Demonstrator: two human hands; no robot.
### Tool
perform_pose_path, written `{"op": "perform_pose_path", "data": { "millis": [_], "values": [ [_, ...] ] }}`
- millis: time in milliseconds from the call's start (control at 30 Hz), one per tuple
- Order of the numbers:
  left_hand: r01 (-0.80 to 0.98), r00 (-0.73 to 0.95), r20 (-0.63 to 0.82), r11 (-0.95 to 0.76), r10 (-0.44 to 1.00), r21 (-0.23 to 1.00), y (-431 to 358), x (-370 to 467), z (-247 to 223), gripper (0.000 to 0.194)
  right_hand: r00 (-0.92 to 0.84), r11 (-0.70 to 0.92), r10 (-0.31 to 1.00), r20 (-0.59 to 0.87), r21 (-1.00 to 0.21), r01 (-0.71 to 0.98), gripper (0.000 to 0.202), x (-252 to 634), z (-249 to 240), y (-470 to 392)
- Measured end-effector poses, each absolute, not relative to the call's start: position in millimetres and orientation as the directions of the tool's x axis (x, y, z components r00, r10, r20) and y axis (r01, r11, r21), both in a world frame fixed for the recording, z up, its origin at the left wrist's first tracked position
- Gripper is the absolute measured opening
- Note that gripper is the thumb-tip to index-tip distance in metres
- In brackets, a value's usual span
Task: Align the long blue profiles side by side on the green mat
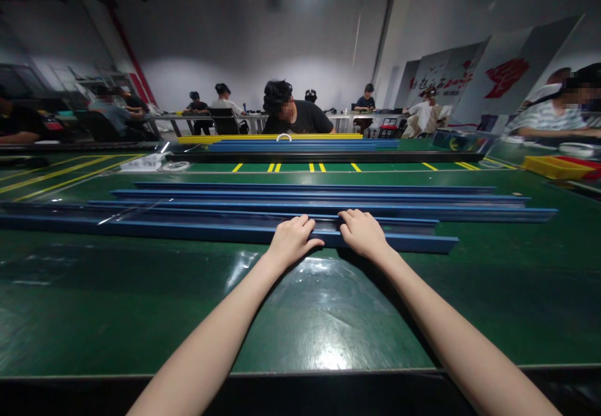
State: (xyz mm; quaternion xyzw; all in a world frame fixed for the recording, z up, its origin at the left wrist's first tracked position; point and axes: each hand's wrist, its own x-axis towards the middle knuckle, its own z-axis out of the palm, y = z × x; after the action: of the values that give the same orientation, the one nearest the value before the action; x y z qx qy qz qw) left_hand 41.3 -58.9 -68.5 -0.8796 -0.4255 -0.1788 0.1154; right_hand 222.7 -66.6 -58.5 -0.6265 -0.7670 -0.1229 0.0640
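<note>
Grasping the nearest blue channel (pixel 399 241) from above with the left hand (pixel 292 238) and the right hand (pixel 360 231) — near each other but apart, closer to its right end. On the left, reaching across it with fingertips at the far edge and thumb at the near side; on the right, hooking bent fingers over the same far edge. Cannot tell how firmly in either case. Lying crosswise on the green table (pixel 141 322), running out of view at the left. Just beyond, roughly parallel to it: further blue strips (pixel 469 209). Farther back: a black rail (pixel 338 156), then a yellow strip (pixel 225 138) near a white ring (pixel 284 136). Behind these — a co-worker (pixel 312 117) in a dark top, leaning forward. Off to the right: a yellow tray (pixel 556 167).
</note>
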Motion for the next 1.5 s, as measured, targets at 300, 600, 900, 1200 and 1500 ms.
{"op": "perform_pose_path", "data": {
  "millis": [300,600,900,1200,1500],
  "values": [
    [0.793,0.575,0.409,-0.605,0.709,-0.067,-57.7,41.3,-67.9,0.035,-0.200,0.174,0.949,0.245,0.124,0.977,0.033,221.3,-57.2,-66.2],
    [0.790,0.595,0.385,-0.601,0.705,-0.121,-56.6,40.4,-67.6,0.036,-0.192,0.169,0.953,0.233,0.116,0.979,0.032,220.3,-56.9,-66.4],
    [0.785,0.609,0.387,-0.596,0.693,-0.168,-54.5,38.8,-67.5,0.039,-0.197,0.171,0.947,0.254,0.121,0.978,0.034,220.7,-59.1,-65.9],
    [0.787,0.598,0.425,-0.599,0.679,-0.150,-55.0,38.3,-70.5,0.040,-0.219,0.197,0.940,0.261,0.107,0.975,0.034,221.9,-58.0,-65.9],
    [0.770,0.610,0.429,-0.626,0.666,-0.123,-55.8,38.7,-70.6,0.037,-0.254,0.230,0.926,0.279,0.118,0.966,0.035,225.1,-57.5,-65.6]
  ]
}}
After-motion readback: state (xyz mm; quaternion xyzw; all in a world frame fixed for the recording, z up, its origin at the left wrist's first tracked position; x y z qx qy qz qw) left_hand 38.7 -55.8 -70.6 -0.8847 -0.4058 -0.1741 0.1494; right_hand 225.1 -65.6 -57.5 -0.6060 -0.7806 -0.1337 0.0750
